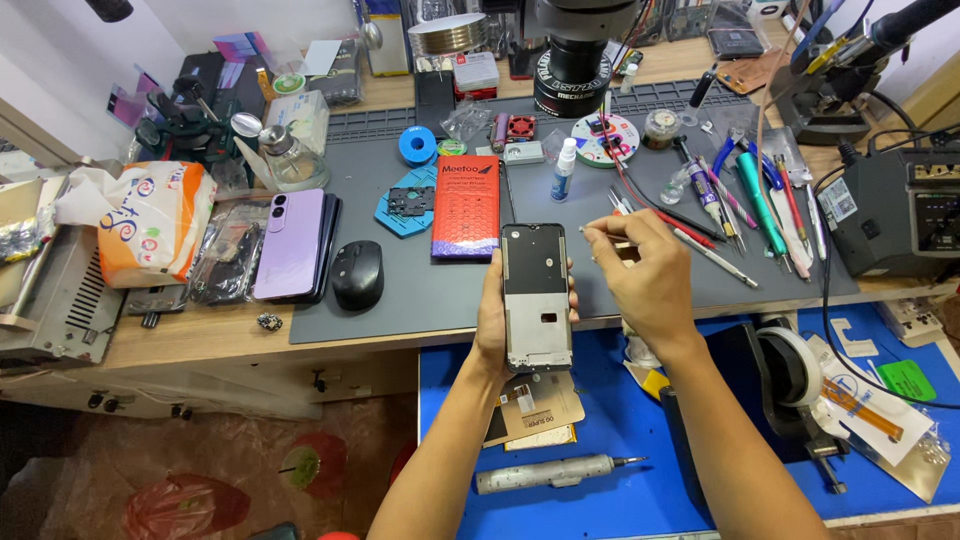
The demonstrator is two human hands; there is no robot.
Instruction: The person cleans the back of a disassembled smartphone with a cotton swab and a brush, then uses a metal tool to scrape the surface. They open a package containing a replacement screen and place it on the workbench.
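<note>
A phone repair workshop, it seems — a grey mat [400,300] strewn with tweezers [712,250], screwdrivers [760,205] and phones [292,245], a microscope [573,60] at the workbench's [200,335] far edge — probably a soldering station [905,215] right.

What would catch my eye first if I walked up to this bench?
Most likely the stripped phone frame held upright in the left hand at the centre, with the right hand bringing tweezers to its top edge. Left of it on the grey mat lie a purple phone and a black mouse. A red box lies just behind the frame.
</note>
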